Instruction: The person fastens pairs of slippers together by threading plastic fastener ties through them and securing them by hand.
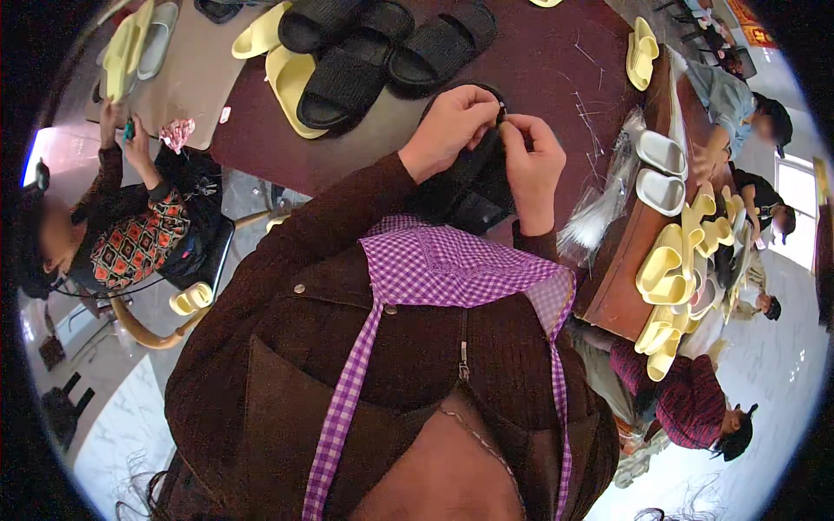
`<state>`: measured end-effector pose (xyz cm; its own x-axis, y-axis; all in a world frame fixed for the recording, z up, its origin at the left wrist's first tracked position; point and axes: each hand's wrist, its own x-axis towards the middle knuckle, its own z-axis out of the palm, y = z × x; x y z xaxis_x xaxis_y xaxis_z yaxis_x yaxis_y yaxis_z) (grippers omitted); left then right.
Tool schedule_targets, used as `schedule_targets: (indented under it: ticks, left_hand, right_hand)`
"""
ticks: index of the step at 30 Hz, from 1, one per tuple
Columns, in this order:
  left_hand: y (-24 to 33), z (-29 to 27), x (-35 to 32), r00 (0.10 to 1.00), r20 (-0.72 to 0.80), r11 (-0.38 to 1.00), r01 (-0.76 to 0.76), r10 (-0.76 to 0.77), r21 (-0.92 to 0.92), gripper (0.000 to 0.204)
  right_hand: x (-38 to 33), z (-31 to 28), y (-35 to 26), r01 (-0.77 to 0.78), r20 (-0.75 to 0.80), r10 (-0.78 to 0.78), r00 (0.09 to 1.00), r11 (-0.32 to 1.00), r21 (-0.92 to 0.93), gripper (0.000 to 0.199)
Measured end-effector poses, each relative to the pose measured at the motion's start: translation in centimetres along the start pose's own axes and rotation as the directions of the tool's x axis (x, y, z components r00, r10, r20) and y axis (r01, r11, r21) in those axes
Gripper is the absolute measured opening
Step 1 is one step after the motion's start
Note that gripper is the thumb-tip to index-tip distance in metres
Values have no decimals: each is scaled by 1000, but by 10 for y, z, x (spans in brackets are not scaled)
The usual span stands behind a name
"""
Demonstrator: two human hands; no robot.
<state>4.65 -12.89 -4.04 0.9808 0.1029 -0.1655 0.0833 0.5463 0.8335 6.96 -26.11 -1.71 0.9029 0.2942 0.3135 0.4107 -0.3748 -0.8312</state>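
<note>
Black slipper (478,181) pinched by both hands near the worktop's (540,52) near edge.
Left hand (452,126) and right hand (535,161) have a closed grip at its far end, exact spot too small to tell; uneven pulling could twist it loose, and the clear strands (595,217) just right could snag the right sleeve (536,245).

The black slippers (347,82) look matt and roughly ribbed; the white slippers (662,154) look smooth, like moulded plastic. The checked apron (465,269) is cloth; the clear wrapping (621,167), glossy plastic.
</note>
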Motion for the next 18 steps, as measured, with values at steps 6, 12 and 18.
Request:
schedule_targets:
  ticks: [6, 12, 18]
  left_hand:
    - [-2, 1, -6, 1000, 1, 1000, -21, 21, 17, 11]
    - [-4, 2, -7, 1000, 14, 1000, -25, 25, 16, 11]
    - [-1, 3, -1, 999, 44, 999, -13, 11, 48, 11]
  right_hand:
    - [-4, 0, 2, 12, -16, -12, 1000, 1000, 7, 9]
    - [-6, -3, 2, 18, 2, -18, 1000, 999, -26, 9]
    - [1, -5, 2, 20, -19, -20, 1000, 999, -25, 8]
